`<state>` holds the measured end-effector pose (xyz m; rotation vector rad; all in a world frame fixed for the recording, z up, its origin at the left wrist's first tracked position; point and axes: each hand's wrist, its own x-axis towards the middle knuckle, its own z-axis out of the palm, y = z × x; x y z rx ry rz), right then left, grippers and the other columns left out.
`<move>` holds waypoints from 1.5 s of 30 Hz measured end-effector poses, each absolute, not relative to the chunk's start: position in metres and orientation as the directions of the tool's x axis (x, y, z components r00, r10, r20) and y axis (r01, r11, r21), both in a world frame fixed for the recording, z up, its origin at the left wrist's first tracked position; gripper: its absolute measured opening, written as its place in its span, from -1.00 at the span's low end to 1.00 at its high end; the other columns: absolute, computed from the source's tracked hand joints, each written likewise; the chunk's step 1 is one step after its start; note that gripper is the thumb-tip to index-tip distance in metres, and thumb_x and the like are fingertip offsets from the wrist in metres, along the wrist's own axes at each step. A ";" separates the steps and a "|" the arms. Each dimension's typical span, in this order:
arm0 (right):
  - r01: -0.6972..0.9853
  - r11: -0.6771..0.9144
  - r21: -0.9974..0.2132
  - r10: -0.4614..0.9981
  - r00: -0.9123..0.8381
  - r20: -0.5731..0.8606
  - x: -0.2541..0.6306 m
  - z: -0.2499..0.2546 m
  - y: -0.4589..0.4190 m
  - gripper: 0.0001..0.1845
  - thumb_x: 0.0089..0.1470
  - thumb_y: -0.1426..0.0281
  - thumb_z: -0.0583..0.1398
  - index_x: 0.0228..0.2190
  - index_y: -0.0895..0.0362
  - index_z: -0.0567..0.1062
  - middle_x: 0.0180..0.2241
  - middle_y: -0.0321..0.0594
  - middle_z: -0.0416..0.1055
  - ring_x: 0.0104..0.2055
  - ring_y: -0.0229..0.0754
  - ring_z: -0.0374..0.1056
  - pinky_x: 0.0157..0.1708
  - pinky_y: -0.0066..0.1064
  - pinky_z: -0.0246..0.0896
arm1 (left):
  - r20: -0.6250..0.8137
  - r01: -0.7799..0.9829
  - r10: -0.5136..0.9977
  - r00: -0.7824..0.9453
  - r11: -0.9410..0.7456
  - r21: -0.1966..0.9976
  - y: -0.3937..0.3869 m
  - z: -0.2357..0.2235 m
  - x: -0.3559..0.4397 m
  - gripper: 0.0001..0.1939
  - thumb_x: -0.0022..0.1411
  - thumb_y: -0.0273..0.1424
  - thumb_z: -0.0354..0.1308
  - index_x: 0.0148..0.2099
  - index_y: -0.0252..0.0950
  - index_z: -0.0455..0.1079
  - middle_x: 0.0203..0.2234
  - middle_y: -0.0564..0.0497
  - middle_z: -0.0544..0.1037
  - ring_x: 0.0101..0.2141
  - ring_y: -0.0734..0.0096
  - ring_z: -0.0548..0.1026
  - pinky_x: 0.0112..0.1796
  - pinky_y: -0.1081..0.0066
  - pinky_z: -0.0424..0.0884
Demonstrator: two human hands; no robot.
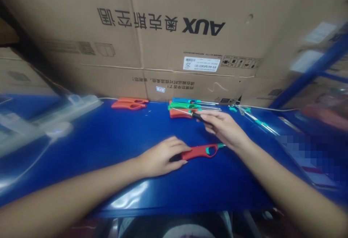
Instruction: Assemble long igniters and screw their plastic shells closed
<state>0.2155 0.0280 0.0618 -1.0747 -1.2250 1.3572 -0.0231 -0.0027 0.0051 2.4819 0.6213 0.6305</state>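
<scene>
A red gas lighter (197,152) lies on the blue tabletop, its teal nozzle end pointing right. My left hand (164,157) is closed round the lighter's left end, thumb on the near side and fingers on the far side. In my right hand (224,126) is a screwdriver (201,117) with a black handle, pinched between thumb and fingers. Its thin metal shaft points left, above the lighter and apart from it. Behind the screwdriver lie a blue lighter (181,100), a green lighter (181,105) and an orange lighter (179,113), side by side.
Orange lighter shells (126,103) lie at the back left. Metal tubes with teal parts (257,121) rest at the back right. A large cardboard box (157,49) walls off the table's (114,133) far edge. A white power strip (51,122) with a cable runs along the left.
</scene>
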 end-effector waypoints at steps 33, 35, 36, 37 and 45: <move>-0.404 -0.046 -0.914 0.975 0.181 -0.129 0.228 0.039 0.038 -0.85 -0.02 0.37 0.32 -0.41 0.12 0.46 -0.59 -0.42 0.30 -0.62 -0.43 0.08 -0.59 -0.50 0.13 | 0.312 0.269 0.850 0.425 -0.447 0.853 0.022 -0.005 -0.032 -0.63 0.26 -0.30 0.28 0.07 -0.33 0.50 -0.18 -0.12 0.66 -0.18 0.28 0.63 -0.04 0.25 0.57; -0.393 -0.042 -0.918 0.977 0.176 -0.120 0.228 0.037 0.038 -0.85 -0.02 0.36 0.32 -0.41 0.12 0.44 -0.57 -0.40 0.32 -0.62 -0.43 0.08 -0.59 -0.49 0.12 | 0.321 0.228 0.845 0.428 -0.444 0.866 0.020 -0.003 -0.031 -0.64 0.26 -0.31 0.29 0.08 -0.32 0.49 -0.18 -0.12 0.65 -0.18 0.29 0.62 -0.04 0.26 0.57; -0.387 -0.037 -0.922 0.979 0.170 -0.110 0.228 0.037 0.038 -0.84 -0.02 0.36 0.32 -0.41 0.12 0.43 -0.56 -0.39 0.34 -0.62 -0.42 0.09 -0.59 -0.48 0.12 | 0.325 0.213 0.841 0.432 -0.446 0.869 0.020 -0.002 -0.031 -0.64 0.26 -0.32 0.29 0.08 -0.32 0.49 -0.18 -0.12 0.65 -0.18 0.30 0.62 -0.04 0.27 0.57; -0.379 -0.031 -0.925 0.982 0.163 -0.100 0.228 0.036 0.038 -0.84 -0.01 0.36 0.32 -0.42 0.12 0.42 -0.55 -0.37 0.35 -0.62 -0.42 0.10 -0.60 -0.47 0.12 | 0.333 0.204 0.835 0.439 -0.453 0.868 0.019 -0.001 -0.031 -0.64 0.27 -0.33 0.29 0.08 -0.31 0.49 -0.18 -0.12 0.64 -0.19 0.30 0.62 -0.05 0.28 0.57; -0.311 0.030 -0.950 0.989 0.150 -0.018 0.219 0.035 0.031 -0.82 0.00 0.36 0.32 -0.39 0.12 0.40 -0.51 -0.32 0.41 -0.63 -0.40 0.13 -0.61 -0.46 0.16 | 0.399 0.194 0.764 0.506 -0.552 0.811 0.012 0.001 -0.031 -0.69 0.31 -0.33 0.28 0.08 -0.23 0.52 -0.10 -0.10 0.58 -0.18 0.35 0.57 -0.09 0.34 0.53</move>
